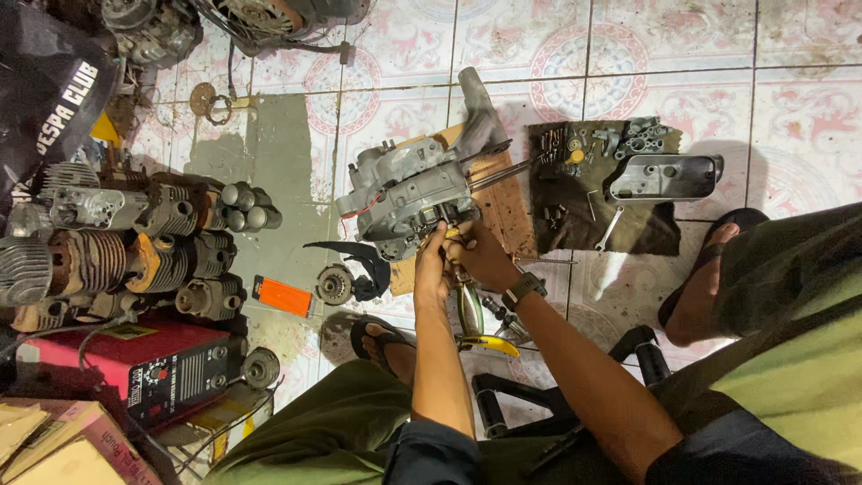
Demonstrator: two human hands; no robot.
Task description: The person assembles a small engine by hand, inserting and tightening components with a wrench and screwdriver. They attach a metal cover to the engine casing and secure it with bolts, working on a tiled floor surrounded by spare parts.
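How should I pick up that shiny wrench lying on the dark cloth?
Probably by the middle of its thin handle. The wrench lies flat and slanted on the dark cloth, its top end tucked near the grey metal cover. The lower end is free, so come from above at that lower side and pinch the handle across its narrow width.

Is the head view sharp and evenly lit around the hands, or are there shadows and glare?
Head view: both hands, left hand and right hand, are sharp on the grey engine case; the tiled floor is bright at top right; the cylinder pile at left sits in dimmer light; no strong glare.
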